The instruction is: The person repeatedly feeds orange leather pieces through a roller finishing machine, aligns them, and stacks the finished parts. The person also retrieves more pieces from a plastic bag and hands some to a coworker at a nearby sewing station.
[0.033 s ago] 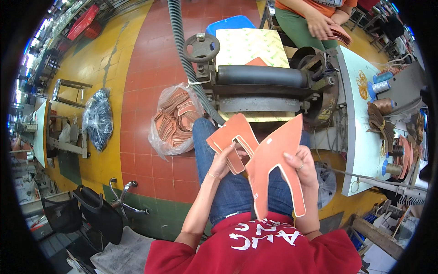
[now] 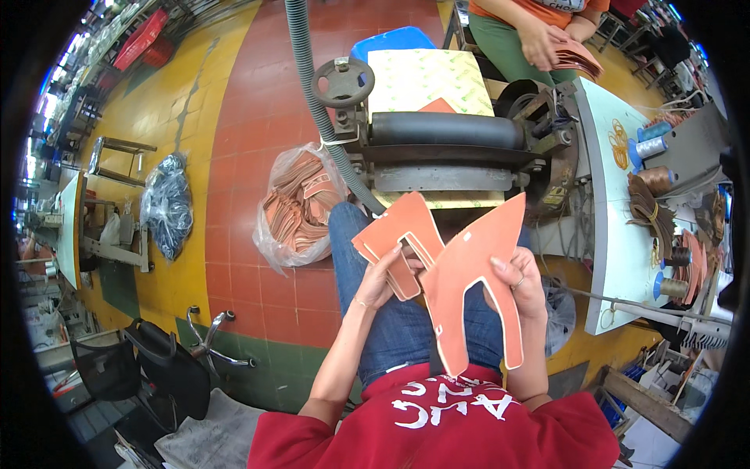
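Above my lap, my left hand (image 2: 378, 280) is closed on a small stack of salmon-coloured leather pieces (image 2: 400, 223) with a cut-out and pale edges. My right hand (image 2: 521, 283) grips a larger forked leather piece (image 2: 469, 262) of the same colour, thumb on its face and fingers behind it. This forked piece overlaps the right edge of the stack in my left hand. Two small white marks show on its face. Just beyond both hands is a machine with a dark roller (image 2: 447, 130) and a metal plate below it.
A handwheel (image 2: 344, 82) and a grey ribbed hose (image 2: 303, 62) flank the machine's left side. On the floor sits a clear bag of leather pieces (image 2: 301, 207). At right, a pale table (image 2: 605, 211) bears thread spools (image 2: 660, 181). A co-worker (image 2: 539, 39) holds similar pieces at the far right.
The forked piece has shifted slightly right and turned a little in my right hand, whose fingers now show through its fork. My left hand and its stack stay nearly still.
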### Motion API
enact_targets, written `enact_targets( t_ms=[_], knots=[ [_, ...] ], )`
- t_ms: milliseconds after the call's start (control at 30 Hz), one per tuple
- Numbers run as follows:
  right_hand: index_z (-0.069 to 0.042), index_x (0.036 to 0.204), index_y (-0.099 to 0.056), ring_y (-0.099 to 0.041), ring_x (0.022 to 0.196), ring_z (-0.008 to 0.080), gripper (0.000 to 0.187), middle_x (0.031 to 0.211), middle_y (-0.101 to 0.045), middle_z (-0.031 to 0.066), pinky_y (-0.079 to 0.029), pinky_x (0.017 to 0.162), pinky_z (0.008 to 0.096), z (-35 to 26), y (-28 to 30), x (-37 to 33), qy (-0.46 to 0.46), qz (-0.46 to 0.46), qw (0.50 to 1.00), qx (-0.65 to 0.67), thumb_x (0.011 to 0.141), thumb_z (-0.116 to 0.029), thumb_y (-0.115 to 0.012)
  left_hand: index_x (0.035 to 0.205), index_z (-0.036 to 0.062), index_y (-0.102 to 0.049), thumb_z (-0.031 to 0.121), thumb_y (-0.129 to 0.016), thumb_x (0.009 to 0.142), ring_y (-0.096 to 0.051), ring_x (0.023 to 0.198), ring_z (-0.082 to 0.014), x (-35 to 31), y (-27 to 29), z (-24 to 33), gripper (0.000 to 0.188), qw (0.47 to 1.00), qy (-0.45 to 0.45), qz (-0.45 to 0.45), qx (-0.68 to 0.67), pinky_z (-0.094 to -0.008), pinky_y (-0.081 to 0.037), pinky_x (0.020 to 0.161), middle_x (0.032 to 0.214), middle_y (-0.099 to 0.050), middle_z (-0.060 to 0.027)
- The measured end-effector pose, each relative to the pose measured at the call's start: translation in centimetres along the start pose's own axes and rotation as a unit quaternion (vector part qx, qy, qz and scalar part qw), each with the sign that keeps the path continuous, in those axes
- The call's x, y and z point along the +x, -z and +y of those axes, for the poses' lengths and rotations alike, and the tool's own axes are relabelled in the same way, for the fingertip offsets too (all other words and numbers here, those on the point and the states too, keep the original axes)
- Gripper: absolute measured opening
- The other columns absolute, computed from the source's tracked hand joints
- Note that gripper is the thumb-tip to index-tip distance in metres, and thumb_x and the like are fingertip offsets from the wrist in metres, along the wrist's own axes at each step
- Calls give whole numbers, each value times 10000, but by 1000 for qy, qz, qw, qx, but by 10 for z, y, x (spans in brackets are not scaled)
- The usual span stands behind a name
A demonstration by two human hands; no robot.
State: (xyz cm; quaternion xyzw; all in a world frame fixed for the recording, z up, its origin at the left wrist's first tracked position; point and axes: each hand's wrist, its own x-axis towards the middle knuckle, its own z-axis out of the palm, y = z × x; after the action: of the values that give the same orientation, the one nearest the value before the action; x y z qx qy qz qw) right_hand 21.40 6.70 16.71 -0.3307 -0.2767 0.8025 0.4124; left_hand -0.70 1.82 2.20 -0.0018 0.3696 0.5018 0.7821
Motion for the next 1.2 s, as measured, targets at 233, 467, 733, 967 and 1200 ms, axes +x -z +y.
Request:
enact_targets(
  t_ms=[233,467,733,967,1200],
  knots=[
    [59,1004,-628,-648,759,104,188,923,-684,105,-525,684,231,4,5,0,14,88,992,-93,885,-83,-598,1341,61,-402,145,-610,899,-513,1164,-165,-54,-65,20,496,972,-218,-55,62,-342,-457,947,1273,-517,-57],
    [63,1006,-628,-654,757,113,192,924,-685,112,-527,685,233,10,10,-7,27,112,990,-78,888,-84,-592,1194,35,-525,41,-634,862,-568,1013,-119,-69,-99,33,349,952,-245,19,181,-289,-469,858,1107,-591,-31],
    [49,1070,-600,-647,821,112,246,981,-672,95,-525,709,240,17,17,-13,22,103,992,-65,911,-138,-591,1162,18,-543,32,-624,868,-579,982,-110,-67,-96,23,305,946,-265,29,186,-278,-478,845,1078,-603,-34],
    [7,1110,-599,-611,817,67,255,967,-661,33,-502,684,226,45,48,-18,-78,63,972,-215,916,-159,-602,1166,-19,-546,31,-594,887,-591,990,-119,-47,-67,8,288,920,-302,88,235,-267,-492,827,1115,-612,-75],
    [-3,1114,-587,-637,807,100,236,973,-660,45,-528,704,246,90,95,77,-71,118,985,-108,941,-160,-555,1190,-63,-508,41,-485,943,-662,898,-212,-15,-32,0,269,932,-282,146,176,-312,-569,718,1105,-608,-133]
  ],
)
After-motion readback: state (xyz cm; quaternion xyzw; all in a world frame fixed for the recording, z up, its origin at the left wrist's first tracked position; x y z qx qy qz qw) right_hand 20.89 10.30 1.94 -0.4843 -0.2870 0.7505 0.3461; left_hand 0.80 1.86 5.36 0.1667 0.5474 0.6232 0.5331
